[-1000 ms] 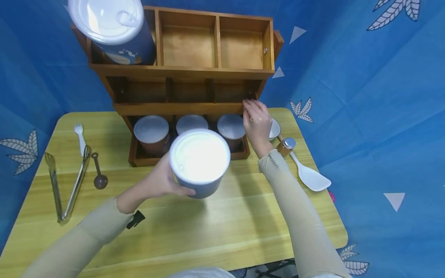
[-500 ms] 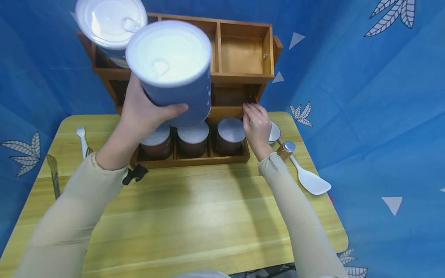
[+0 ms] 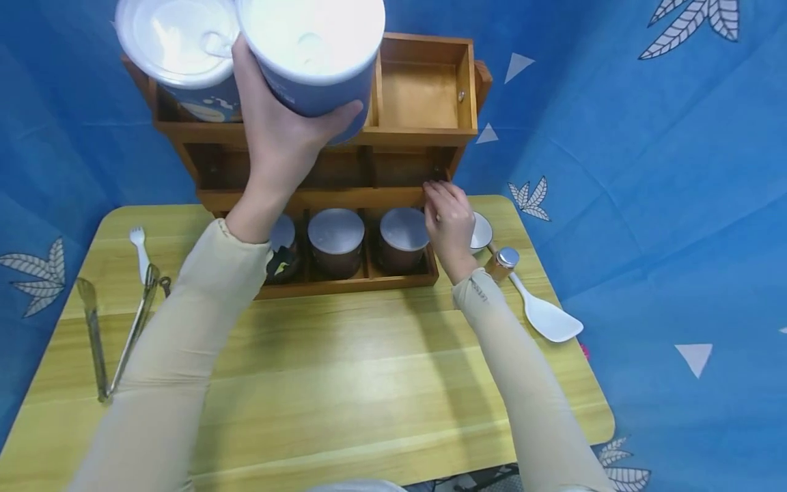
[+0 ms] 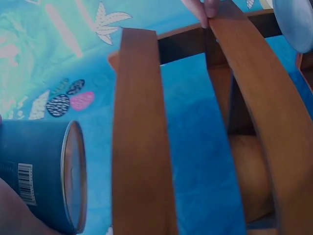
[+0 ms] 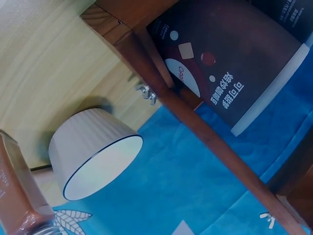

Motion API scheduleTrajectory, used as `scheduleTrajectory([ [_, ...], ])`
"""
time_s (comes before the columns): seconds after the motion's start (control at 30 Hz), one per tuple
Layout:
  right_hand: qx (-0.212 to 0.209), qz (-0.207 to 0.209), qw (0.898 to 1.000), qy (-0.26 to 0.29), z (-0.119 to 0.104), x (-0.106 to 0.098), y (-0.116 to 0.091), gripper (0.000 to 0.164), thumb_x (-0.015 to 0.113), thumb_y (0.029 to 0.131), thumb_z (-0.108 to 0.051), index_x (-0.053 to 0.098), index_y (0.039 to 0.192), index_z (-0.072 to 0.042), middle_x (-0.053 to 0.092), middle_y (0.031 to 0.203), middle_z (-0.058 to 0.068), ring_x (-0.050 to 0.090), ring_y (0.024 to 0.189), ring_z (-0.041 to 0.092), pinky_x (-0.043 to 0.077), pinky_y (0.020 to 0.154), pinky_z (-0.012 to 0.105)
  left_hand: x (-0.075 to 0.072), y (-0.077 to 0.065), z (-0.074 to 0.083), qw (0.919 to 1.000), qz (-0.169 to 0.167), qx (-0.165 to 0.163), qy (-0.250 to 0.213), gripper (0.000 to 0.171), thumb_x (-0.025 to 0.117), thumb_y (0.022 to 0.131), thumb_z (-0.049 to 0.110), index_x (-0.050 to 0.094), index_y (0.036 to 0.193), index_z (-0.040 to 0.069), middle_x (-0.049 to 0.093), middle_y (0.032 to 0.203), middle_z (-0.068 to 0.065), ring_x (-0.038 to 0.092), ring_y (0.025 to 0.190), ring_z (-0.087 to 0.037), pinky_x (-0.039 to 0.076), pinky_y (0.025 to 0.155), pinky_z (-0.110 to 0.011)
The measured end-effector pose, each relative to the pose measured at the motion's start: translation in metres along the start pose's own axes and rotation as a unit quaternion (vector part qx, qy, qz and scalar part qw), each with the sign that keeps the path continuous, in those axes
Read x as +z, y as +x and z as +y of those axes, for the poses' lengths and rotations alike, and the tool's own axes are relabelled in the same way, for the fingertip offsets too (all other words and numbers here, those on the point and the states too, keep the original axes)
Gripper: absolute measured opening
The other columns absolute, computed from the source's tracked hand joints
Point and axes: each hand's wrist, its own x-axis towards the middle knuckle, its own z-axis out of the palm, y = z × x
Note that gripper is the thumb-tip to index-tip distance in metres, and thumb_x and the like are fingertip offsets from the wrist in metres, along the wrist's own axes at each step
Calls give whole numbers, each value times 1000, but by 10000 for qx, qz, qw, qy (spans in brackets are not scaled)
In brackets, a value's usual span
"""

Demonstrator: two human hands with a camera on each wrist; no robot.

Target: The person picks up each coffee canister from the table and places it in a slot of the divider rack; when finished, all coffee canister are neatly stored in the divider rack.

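My left hand (image 3: 283,143) grips a blue canister (image 3: 320,75) with a white lid, held up in front of the top tier of a wooden rack (image 3: 424,139). In the left wrist view this canister (image 4: 36,166) shows a barcode, and its bare base stands apart from the boards. A similar lidded canister (image 3: 178,48) occupies the top left compartment. My right hand (image 3: 451,222) holds the right end of the middle tier's front board, fingers bent over the edge. Brown lidded canisters (image 3: 335,239) stand in the bottom tier; the left one is partly hidden behind my left wrist.
At right on the table (image 3: 369,396) are a white bowl (image 5: 93,147), a jar with a silver cap (image 3: 503,262) and a white spatula (image 3: 550,318). Metal tongs (image 3: 132,335), a white fork (image 3: 140,249) and a mostly hidden spoon lie at left. Blue cloth hangs behind.
My left hand has carried the blue canister from above the table up and away to the top tier, beside the other canister. My right hand has stayed on the rack.
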Motion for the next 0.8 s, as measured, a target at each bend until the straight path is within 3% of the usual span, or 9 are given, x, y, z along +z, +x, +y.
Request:
scheduleTrajectory([
  [0.27,-26,-86,9999,-136,-1,2,1,19,63,92,-6,75,107,-1,76,107,13,68,106,28,53,99,37,10,10,-15,9988,284,128,390,113,90,61,22,21,143,-12,38,147,-15,38,135,-7,23,119,-19],
  [0.43,-86,-14,9999,-78,-1,3,1,20,62,92,-5,76,106,-1,76,106,12,68,105,28,54,99,37,13,13,-23,9979,410,327,372,114,90,60,22,20,141,-15,39,146,-18,39,135,-6,20,121,-19],
  [0.8,-137,69,9998,-135,4,1,-1,19,61,92,-4,76,105,-1,76,105,12,69,104,28,55,97,37,21,9,-36,9983,269,249,444,111,91,62,19,21,142,-14,39,148,-18,38,136,-5,20,122,-20],
])
